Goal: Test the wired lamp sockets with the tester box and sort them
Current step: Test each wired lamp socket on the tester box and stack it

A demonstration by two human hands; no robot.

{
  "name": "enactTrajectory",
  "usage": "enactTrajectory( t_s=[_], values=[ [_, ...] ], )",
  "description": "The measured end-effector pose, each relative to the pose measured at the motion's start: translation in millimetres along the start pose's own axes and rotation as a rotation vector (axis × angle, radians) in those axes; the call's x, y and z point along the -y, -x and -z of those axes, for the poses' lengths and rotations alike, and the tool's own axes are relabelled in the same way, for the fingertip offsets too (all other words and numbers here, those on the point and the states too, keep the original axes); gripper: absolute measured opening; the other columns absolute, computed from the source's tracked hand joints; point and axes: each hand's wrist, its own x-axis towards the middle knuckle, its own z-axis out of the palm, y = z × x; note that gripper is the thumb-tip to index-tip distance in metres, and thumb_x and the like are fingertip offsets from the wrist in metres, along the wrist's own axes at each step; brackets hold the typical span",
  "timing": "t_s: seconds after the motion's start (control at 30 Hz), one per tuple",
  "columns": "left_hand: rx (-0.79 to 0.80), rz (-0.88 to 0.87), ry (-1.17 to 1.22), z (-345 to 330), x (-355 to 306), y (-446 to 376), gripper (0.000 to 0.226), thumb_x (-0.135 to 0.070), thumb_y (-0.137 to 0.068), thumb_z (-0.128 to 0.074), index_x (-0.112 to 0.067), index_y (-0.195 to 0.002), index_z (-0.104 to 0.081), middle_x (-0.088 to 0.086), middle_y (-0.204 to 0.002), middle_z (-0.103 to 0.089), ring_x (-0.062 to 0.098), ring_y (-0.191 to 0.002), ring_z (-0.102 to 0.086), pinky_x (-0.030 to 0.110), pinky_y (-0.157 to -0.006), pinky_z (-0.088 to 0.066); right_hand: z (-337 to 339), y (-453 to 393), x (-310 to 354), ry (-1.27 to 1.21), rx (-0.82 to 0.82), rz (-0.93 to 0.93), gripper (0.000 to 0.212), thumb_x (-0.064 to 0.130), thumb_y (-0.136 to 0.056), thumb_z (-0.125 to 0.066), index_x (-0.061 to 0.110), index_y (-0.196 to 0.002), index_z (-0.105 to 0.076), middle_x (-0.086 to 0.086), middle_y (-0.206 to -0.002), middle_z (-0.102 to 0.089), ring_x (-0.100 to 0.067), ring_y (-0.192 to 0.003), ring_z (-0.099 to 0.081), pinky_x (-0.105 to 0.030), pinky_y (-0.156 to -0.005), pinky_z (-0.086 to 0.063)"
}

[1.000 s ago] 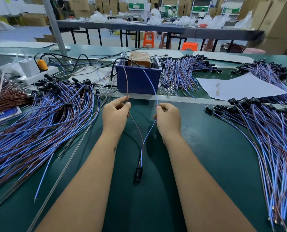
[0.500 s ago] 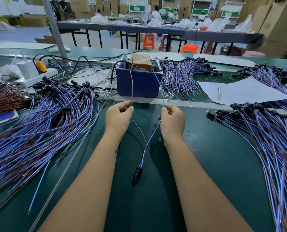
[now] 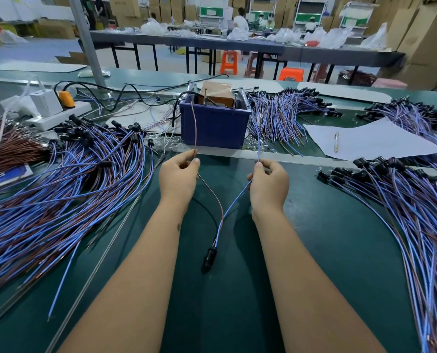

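Note:
A black lamp socket [image 3: 209, 258] lies on the green mat between my forearms, with a brown wire [image 3: 212, 192] and a blue wire [image 3: 234, 202] rising from it. My left hand [image 3: 178, 178] pinches the brown wire, whose free end reaches up to the blue tester box [image 3: 213, 124]. My right hand [image 3: 269, 186] pinches the blue wire, its end pointing up toward the box's right side. The box holds a brown block and metal contact strips.
A big heap of wired sockets [image 3: 59, 189] covers the left of the table, another heap [image 3: 416, 212] the right, a third [image 3: 286, 115] behind the box. A white paper with a pen [image 3: 365, 142] lies at right. A power strip [image 3: 46, 108] sits far left.
Both hands have drawn slightly apart and a little toward me, spreading the two wire ends; the socket stays on the mat.

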Motion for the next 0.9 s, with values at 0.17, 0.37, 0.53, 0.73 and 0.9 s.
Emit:
enactTrajectory(
  t_s=[0.17,0.37,0.53,0.73,0.9],
  values=[
    [0.018,0.028,-0.016,-2.9,-1.7,1.9,0.025,-0.011,-0.092,-0.062,-0.023,-0.113,-0.071,-0.010,-0.067,-0.057,-0.005,-0.047,-0.055,0.046,-0.085,-0.057,-3.5,2.1,-0.5,0.048,-0.004,-0.018,0.017,0.019,-0.097,-0.049,0.018,-0.101,-0.065,0.002,-0.067,-0.064,-0.016,-0.059,-0.056,-0.029,-0.063,-0.046],
    [0.113,-0.005,-0.068,-7.2,-0.6,0.6,0.026,-0.019,-0.090,-0.064,-0.042,-0.100,-0.070,-0.014,-0.057,-0.050,0.012,-0.061,-0.046,0.036,-0.072,-0.050,-5.1,4.6,1.3,0.147,0.042,0.003,0.019,0.024,-0.097,-0.048,0.023,-0.105,-0.065,-0.002,-0.089,-0.069,-0.022,-0.076,-0.063,-0.032,-0.066,-0.048],
    [0.123,-0.011,-0.091,-8.3,-1.6,1.5,0.028,-0.022,-0.091,-0.064,-0.050,-0.092,-0.068,-0.015,-0.056,-0.047,0.013,-0.061,-0.042,0.030,-0.064,-0.039,-5.1,4.3,1.7,0.160,0.075,0.024,0.022,0.025,-0.097,-0.048,0.026,-0.108,-0.067,0.001,-0.091,-0.069,-0.019,-0.079,-0.065,-0.034,-0.070,-0.052],
    [0.141,-0.014,-0.065,-7.8,-1.3,1.7,0.025,-0.020,-0.092,-0.064,-0.042,-0.103,-0.070,-0.016,-0.053,-0.045,0.011,-0.059,-0.038,0.030,-0.063,-0.036,-5.1,4.9,0.6,0.201,0.116,0.050,0.023,0.029,-0.097,-0.049,0.028,-0.110,-0.068,0.001,-0.091,-0.068,-0.017,-0.077,-0.061,-0.030,-0.067,-0.048],
    [0.163,-0.032,-0.082,-8.0,0.4,0.7,0.027,-0.023,-0.091,-0.065,-0.049,-0.094,-0.068,-0.017,-0.052,-0.044,0.012,-0.058,-0.037,0.032,-0.065,-0.034,-5.7,6.0,0.6,0.205,0.148,0.066,0.023,0.029,-0.096,-0.051,0.029,-0.110,-0.069,0.006,-0.090,-0.068,-0.016,-0.082,-0.064,-0.030,-0.071,-0.050]
  ],
)
